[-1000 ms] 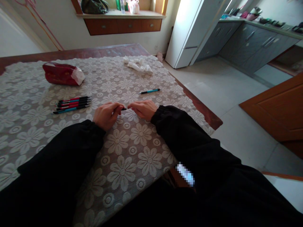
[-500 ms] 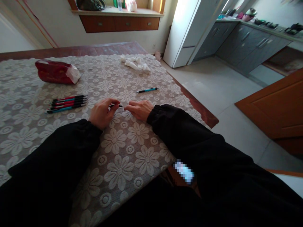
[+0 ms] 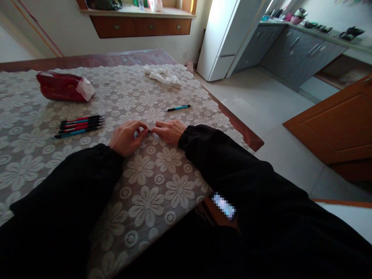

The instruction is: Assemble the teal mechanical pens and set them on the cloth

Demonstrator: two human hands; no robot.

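In the head view, both hands rest on the lace-covered tabletop [image 3: 151, 201], close together near its middle. The left hand [image 3: 125, 137] lies with its knuckles up and its fingers [image 3: 138, 127] curled narrow around a small dark pen part [image 3: 149, 132], of which only a short tip shows between the two hands. The right hand [image 3: 168, 131] meets it from the other side, fingertips pinched in toward the same dark tip; whether they truly grip it or only touch it cannot be told, since the piece is mostly hidden. Both forearms are in black sleeves that run back toward the camera.

To the left of the left hand, a little apart from it, a row of pens [image 3: 80, 126] lies side by side, red and teal barrels with black ends, all pointing roughly the same way. Beyond the right hand, a single teal pen [image 3: 177, 108] lies alone on the cloth, well apart from the row. Farther back on the left sits a red tissue pack [image 3: 62, 86] with white paper showing at its end. Near the far edge of the tabletop lies a heap of crumpled white tissue [image 3: 162, 75].

Past the tabletop stand a white refrigerator [image 3: 223, 38] and grey kitchen cabinets [image 3: 296, 50]; a brown wooden door [image 3: 337, 120] shows at the right.
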